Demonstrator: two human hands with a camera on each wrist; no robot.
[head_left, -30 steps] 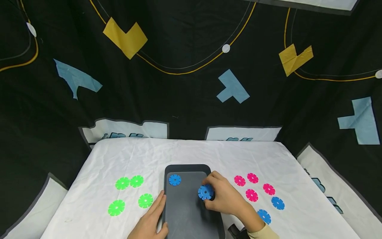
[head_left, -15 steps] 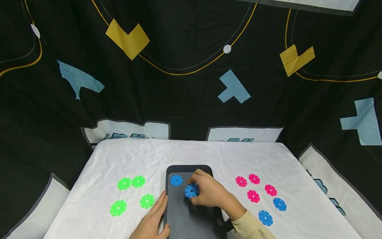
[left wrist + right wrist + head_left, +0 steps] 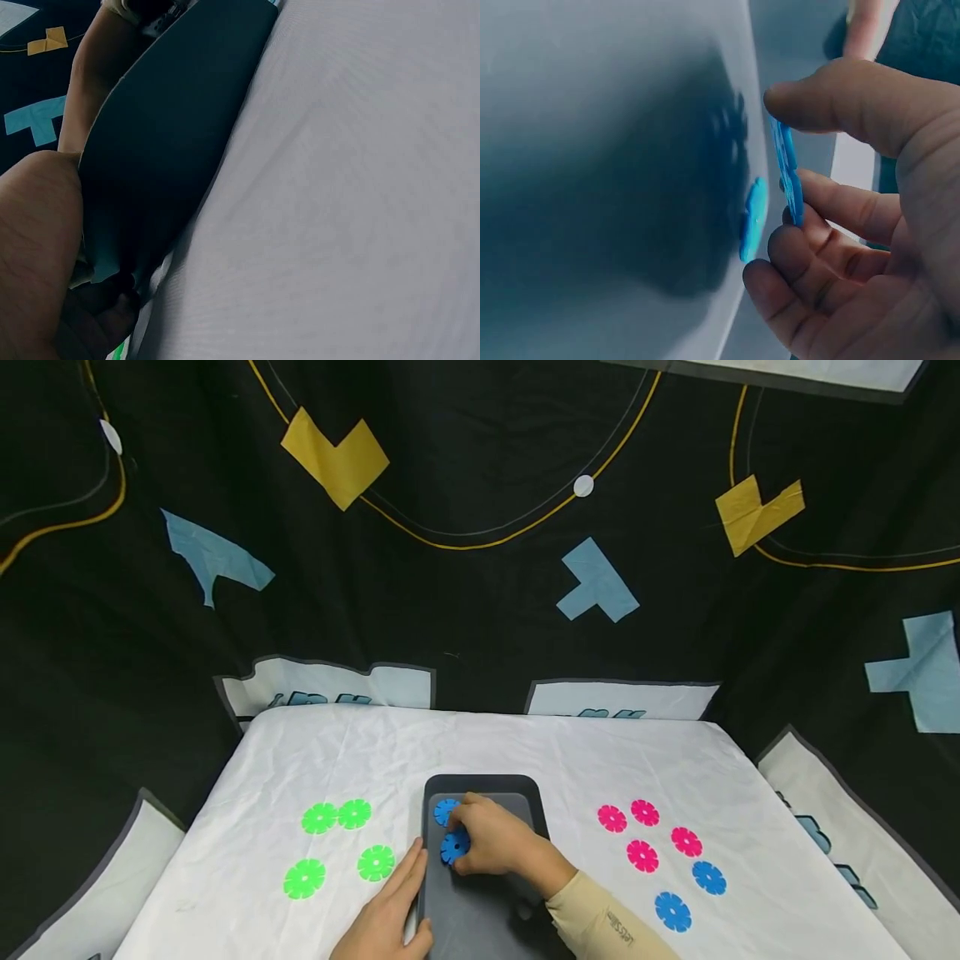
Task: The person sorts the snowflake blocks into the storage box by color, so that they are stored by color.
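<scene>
My right hand (image 3: 495, 842) pinches a blue notched plastic disc (image 3: 452, 850) between thumb and fingers, close over the dark grey tray (image 3: 474, 914). The right wrist view shows this held disc (image 3: 787, 169) edge-on, tilted up. A second blue notched disc (image 3: 445, 811) lies in the tray's far left corner, partly covered by my right fingers in the head view. My left hand (image 3: 386, 914) rests along the tray's left edge with its fingers straight. In the left wrist view the tray's outer wall (image 3: 172, 112) hides part of that hand.
Several green notched discs (image 3: 304, 878) lie left of the tray on the white cloth (image 3: 555, 752). To the right are several pink notched discs (image 3: 642, 856) and two blue ones (image 3: 672, 912). A black curtain (image 3: 465, 610) hangs behind the table.
My right hand has carried the blue disc leftward across the tray, from its right side to near the disc in the corner. My left hand stays at the tray's edge.
</scene>
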